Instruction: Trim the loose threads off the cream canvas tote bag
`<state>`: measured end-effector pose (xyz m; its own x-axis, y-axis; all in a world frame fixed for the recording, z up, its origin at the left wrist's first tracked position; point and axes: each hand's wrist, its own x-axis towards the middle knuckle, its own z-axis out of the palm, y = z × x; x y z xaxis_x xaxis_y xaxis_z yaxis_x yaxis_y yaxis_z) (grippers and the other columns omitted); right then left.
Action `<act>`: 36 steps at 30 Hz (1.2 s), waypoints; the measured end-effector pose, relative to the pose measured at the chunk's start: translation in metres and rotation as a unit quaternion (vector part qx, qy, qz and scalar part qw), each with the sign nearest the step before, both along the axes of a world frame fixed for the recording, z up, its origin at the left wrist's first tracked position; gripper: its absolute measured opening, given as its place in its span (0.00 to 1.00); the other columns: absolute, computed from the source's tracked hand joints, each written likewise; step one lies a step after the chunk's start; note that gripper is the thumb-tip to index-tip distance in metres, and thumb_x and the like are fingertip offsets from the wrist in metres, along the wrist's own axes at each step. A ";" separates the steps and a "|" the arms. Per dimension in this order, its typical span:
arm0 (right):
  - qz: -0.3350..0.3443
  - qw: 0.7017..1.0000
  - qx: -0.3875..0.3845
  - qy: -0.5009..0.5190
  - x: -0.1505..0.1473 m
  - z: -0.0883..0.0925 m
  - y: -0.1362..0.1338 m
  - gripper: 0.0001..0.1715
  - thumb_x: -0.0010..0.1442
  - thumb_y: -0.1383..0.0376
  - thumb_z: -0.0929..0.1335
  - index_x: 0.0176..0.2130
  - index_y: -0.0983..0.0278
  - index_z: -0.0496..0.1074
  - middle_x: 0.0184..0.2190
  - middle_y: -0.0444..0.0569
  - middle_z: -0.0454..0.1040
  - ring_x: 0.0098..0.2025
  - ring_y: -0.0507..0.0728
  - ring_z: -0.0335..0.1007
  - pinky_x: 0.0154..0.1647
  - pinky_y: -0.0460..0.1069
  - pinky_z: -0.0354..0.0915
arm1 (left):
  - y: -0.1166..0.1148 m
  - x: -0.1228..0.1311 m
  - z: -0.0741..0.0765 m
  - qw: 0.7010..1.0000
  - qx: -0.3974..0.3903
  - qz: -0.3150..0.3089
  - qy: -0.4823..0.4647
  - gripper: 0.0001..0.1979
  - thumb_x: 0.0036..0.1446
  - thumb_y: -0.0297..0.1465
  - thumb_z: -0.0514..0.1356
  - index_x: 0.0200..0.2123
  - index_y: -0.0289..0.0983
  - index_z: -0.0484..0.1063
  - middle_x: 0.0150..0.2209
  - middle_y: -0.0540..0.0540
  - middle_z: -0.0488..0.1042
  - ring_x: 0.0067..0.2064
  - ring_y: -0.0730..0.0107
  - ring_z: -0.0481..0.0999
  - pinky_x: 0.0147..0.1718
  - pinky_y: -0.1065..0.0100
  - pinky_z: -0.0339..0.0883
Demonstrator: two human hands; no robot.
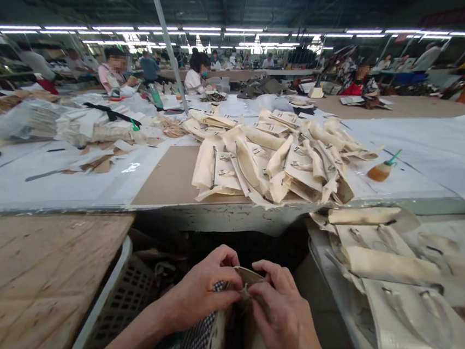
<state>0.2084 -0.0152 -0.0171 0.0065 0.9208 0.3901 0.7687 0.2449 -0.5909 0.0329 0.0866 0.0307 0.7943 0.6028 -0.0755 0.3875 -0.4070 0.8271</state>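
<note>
My left hand (200,289) and my right hand (279,310) are both closed on one cream fabric piece (249,279) low in the middle of the view. Thumbs and fingers pinch its upper edge from either side. A checked cloth (199,336) shows under my left hand. Ahead on the table lies a big heap of similar cream pieces (275,156). More of them are stacked at the right (388,266).
A wooden board (29,270) lies at the left with a plastic crate (125,301) beside it. A small glue bottle with a green brush (381,169) stands on the table. Other people (117,70) work at the far side of the long tables.
</note>
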 end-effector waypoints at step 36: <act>-0.031 0.988 -0.068 0.135 0.001 -0.007 0.001 0.16 0.53 0.77 0.64 0.39 0.60 0.68 0.59 0.52 0.59 0.58 0.63 0.62 0.50 0.56 0.69 | -0.019 0.015 -0.022 0.988 0.120 0.037 -0.089 0.11 0.52 0.15 0.59 0.30 0.38 0.70 0.53 0.46 0.71 0.58 0.62 0.67 0.57 0.63 0.62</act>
<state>0.2095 -0.0141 -0.0241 0.1513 0.9593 0.2382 0.5896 0.1058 -0.8008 0.0477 0.0677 0.0088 0.7354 0.6433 0.2130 0.2812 -0.5756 0.7678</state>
